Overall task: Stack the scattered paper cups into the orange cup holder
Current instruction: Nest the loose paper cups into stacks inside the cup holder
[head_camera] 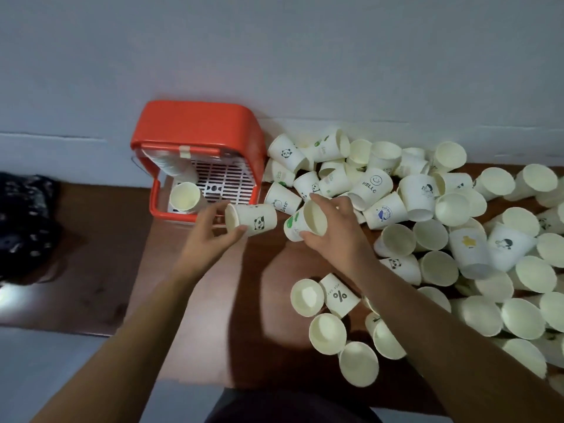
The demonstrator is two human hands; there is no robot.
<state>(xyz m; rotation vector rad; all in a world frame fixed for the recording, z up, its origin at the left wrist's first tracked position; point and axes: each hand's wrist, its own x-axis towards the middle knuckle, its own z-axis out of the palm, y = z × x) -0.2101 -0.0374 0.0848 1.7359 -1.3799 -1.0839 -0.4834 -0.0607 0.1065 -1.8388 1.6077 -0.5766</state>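
The left hand (213,232) grips a panda cup (253,219), with the thumb on its near side and the fingers curled over the far side. The cup lies on its side with its mouth turned left, just in front of the near rim of the orange cup holder (198,126). The right hand (334,230) grips a green-printed cup (300,222). Its fingers wrap over the rim, the thumb is beneath, and the open mouth tilts up toward the camera. The two held cups are close together; whether they touch I cannot tell.

The holder is a smooth plastic box with rounded corners. It stands against the pale wall (274,41) at the far left of the glossy brown wooden table (91,239), open on its near side. Inside are a white slotted grate (227,180) and a nested stack of cups (183,195) leaning along the left side. A strip of pale tape (184,151) sits on the upper front edge.

To the right, a pile of paper cups (457,239) spreads from the wall to the near edge. The cups are cream-white and tapered, and most are tipped over. Among them are a HELLO cup (370,186) and a % cup (338,296). The right forearm crosses above the pile's left fringe. A dark patterned cloth (24,224) lies at the far left.
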